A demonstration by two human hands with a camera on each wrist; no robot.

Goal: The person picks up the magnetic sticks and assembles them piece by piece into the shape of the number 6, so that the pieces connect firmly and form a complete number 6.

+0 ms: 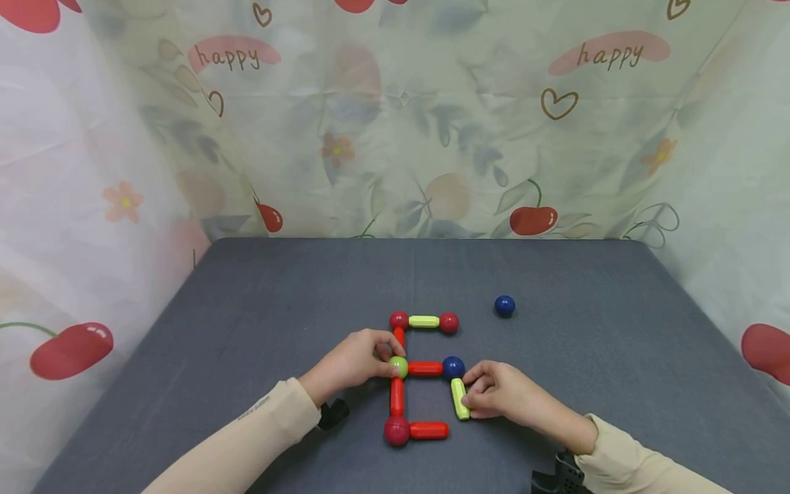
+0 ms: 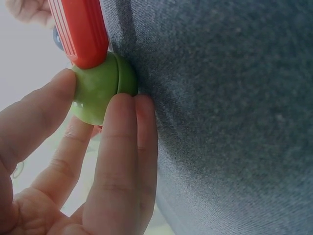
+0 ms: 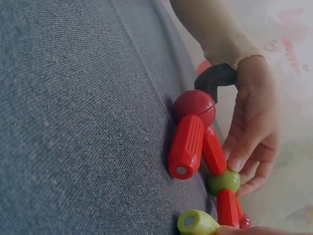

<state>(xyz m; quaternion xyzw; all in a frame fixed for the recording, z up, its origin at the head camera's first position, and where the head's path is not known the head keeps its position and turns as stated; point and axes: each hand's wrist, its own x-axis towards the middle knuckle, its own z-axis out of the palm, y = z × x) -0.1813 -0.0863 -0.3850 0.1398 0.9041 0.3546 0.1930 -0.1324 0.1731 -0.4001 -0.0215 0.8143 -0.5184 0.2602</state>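
Note:
My left hand (image 1: pixel 361 358) pinches a green ball (image 2: pixel 95 90) at the middle of a figure of magnetic rods and balls on the table. A red rod (image 1: pixel 426 369) runs from that ball to a blue ball (image 1: pixel 453 367). From the blue ball a yellow-green rod (image 1: pixel 459 399) slants toward the front, and my right hand (image 1: pixel 503 391) pinches it. Its free end shows a grey metal disc in the right wrist view. Below, a red ball (image 1: pixel 397 431) carries another red rod (image 3: pixel 187 147) pointing right, its end uncovered.
At the figure's far side, two red balls (image 1: pixel 449 323) are joined by a yellow-green rod (image 1: pixel 424 321). A loose blue ball (image 1: pixel 505 306) lies farther back on the right of the dark grey table (image 1: pixel 278 288). Patterned cloth (image 1: pixel 401 137) hangs behind and at both sides.

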